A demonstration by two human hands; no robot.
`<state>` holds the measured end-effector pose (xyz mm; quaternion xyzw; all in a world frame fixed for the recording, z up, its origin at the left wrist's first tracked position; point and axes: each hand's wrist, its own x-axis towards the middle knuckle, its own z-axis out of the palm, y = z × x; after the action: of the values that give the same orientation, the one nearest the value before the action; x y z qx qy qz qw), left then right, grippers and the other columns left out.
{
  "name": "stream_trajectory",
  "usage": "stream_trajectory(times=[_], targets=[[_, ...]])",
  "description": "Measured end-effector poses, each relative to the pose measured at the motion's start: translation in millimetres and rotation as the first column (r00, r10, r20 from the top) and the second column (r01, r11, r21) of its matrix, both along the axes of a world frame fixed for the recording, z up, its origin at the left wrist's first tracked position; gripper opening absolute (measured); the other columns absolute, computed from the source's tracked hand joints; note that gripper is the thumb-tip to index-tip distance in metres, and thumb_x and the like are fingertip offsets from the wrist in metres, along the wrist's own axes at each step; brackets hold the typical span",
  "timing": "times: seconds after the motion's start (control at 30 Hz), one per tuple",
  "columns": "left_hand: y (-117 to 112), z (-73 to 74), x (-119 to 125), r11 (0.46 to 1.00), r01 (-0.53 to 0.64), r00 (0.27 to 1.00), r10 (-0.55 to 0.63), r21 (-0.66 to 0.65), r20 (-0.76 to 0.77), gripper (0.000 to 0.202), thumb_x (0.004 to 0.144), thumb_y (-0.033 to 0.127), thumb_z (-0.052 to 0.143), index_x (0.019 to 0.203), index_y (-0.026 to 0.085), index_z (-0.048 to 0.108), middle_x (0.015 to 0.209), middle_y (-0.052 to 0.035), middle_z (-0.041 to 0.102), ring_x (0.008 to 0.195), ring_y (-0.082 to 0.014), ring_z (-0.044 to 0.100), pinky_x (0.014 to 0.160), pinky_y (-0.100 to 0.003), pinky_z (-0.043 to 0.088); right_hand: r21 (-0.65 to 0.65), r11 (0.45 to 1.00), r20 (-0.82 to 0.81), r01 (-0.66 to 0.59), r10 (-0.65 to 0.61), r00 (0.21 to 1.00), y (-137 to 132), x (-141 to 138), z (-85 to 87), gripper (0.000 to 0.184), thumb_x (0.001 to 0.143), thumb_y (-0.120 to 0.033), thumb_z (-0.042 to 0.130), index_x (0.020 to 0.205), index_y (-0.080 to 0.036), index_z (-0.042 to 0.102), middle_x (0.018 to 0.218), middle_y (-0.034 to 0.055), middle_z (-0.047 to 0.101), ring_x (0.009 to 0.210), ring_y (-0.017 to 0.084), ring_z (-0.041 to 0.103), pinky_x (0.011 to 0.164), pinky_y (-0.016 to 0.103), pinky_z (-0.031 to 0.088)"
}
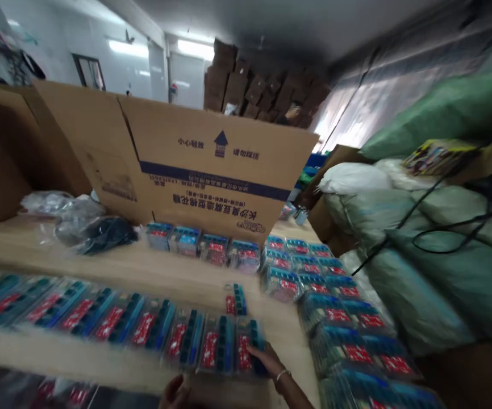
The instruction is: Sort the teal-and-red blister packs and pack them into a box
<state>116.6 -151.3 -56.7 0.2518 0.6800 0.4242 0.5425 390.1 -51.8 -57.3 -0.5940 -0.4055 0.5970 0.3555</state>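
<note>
Room: warehouse-like space, with fluorescent lights [129,48] overhead and stacked cartons [263,85] piled high at the far end.

Table: long wooden table [101,267], bare wood showing between the rows of goods.

Board: flattened carton [212,153] standing upright along the back of the table, slightly tilted, with a blue stripe, an upward arrow and upside-down Chinese print.

Bags: plastic bags [79,224], some pale and some dark, bunched on the table just left of the flattened carton.

Sacks: green sacks [433,267] heaped along the right side, a white sack [352,177] on top, and a black cable [416,241] draped across them.

Packs: blister packs [186,335] with blue and red cards, lying side by side in a long row across the near part of the table. More in a short row at the foot of the flattened carton and in overlapping rows to the right. One single pack [234,299] just behind the long row.

Right hand: right hand [269,363], with a bangle [282,375] on the wrist, lying on the end pack [246,352] of the long row.

Right fingers: extended across that pack and touching it; firmness of grip impossible to tell.

Left hand: left hand [175,393] at the bottom edge, partly cut off, just below the long row; fingers curled, hold on anything impossible to tell.
</note>
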Motion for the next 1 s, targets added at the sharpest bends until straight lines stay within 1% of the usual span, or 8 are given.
stream_trajectory(times=[0.1,0.2,0.4,0.6,0.67,0.8,0.9,1.0], targets=[[-1,-1.0,31,0.987,-0.162,0.978,0.160,0.002,0.132,0.054,0.051,0.054,0.065,0.096,0.024,0.061,0.108,-0.0101,0.066,0.111,-0.0293,0.058,0.087,-0.035,0.051,-0.037,0.999,-0.012,-0.017,0.017,1.000,-3,5,17.1,0.055,0.046,-0.048,0.079,0.091,-0.018,0.070,0.091,0.0073,0.074,0.094,0.028,0.066,0.088,0.039,0.049],[-1,0.0,45,0.970,-0.235,0.944,0.243,-0.059,0.222,0.054,0.052,0.040,0.064,0.102,0.019,0.058,0.113,-0.0127,0.064,0.110,-0.0299,0.058,0.085,-0.036,0.050,-0.105,0.994,0.039,-0.018,0.022,0.999,1,8,15.0,0.056,0.045,-0.049,0.079,0.089,-0.016,0.069,0.088,0.0075,0.073,0.088,0.026,0.067,0.084,0.038,0.050],[-1,5.7,50,0.983,-0.165,0.954,0.178,-0.075,0.240,0.051,0.057,0.031,0.059,0.107,0.022,0.057,0.117,-0.0079,0.061,0.113,-0.0269,0.053,0.088,-0.036,0.046,-0.148,0.989,0.101,-0.013,0.028,0.994,2,19,-3.1,0.055,0.046,-0.048,0.079,0.089,-0.016,0.067,0.084,0.0059,0.072,0.084,0.025,0.067,0.078,0.036,0.051],[5,4.3,57,0.991,0.085,0.967,-0.056,-0.105,0.247,0.055,0.066,0.029,0.059,0.119,0.014,0.054,0.117,-0.0118,0.062,0.117,-0.0286,0.051,0.098,-0.037,0.040,-0.202,0.976,0.082,-0.083,0.101,0.992,16,46,7.2,0.054,0.048,-0.044,0.078,0.092,-0.016,0.065,0.084,0.0054,0.072,0.079,0.023,0.066,0.076,0.036,0.051],[15,6.0,62,0.992,0.100,0.972,-0.080,-0.082,0.221,0.054,0.073,0.035,0.058,0.120,0.011,0.053,0.126,-0.0146,0.057,0.124,-0.0306,0.045,0.103,-0.038,0.035,-0.231,0.964,0.074,-0.135,0.155,0.985,21,56,12.5,0.053,0.049,-0.044,0.078,0.093,-0.017,0.065,0.086,0.0058,0.072,0.078,0.022,0.066,0.075,0.035,0.051],[53,16.6,77,0.995,0.032,0.993,-0.043,0.094,0.113,0.052,0.080,0.042,0.057,0.122,0.011,0.053,0.135,-0.0149,0.051,0.132,-0.0293,0.038,0.110,-0.037,0.025,-0.248,0.944,0.026,-0.216,0.229,0.973,26,62,16.3,0.055,0.050,-0.044,0.077,0.096,-0.018,0.064,0.088,0.0053,0.072,0.080,0.022,0.066,0.076,0.035,0.050],[80,25.7,87,1.000,-0.004,0.994,0.003,0.013,0.106,0.059,0.072,0.038,0.069,0.122,0.013,0.051,0.123,-0.0153,0.061,0.117,-0.0282,0.054,0.102,-0.039,0.038,-0.258,0.950,-0.009,-0.174,0.177,0.984,25,58,12.1,0.051,0.050,-0.042,0.078,0.093,-0.019,0.063,0.086,0.0037,0.072,0.081,0.021,0.066,0.080,0.035,0.050],[87,28.8,91,0.997,0.027,0.992,-0.018,-0.072,0.126,0.055,0.063,0.029,0.077,0.111,0.013,0.056,0.103,-0.0134,0.069,0.094,-0.0276,0.064,0.086,-0.039,0.050,-0.306,0.941,-0.065,-0.142,0.128,0.990,24,55,7.6,0.046,0.049,-0.038,0.079,0.088,-0.020,0.063,0.083,0.0031,0.072,0.078,0.021,0.066,0.080,0.035,0.050]])
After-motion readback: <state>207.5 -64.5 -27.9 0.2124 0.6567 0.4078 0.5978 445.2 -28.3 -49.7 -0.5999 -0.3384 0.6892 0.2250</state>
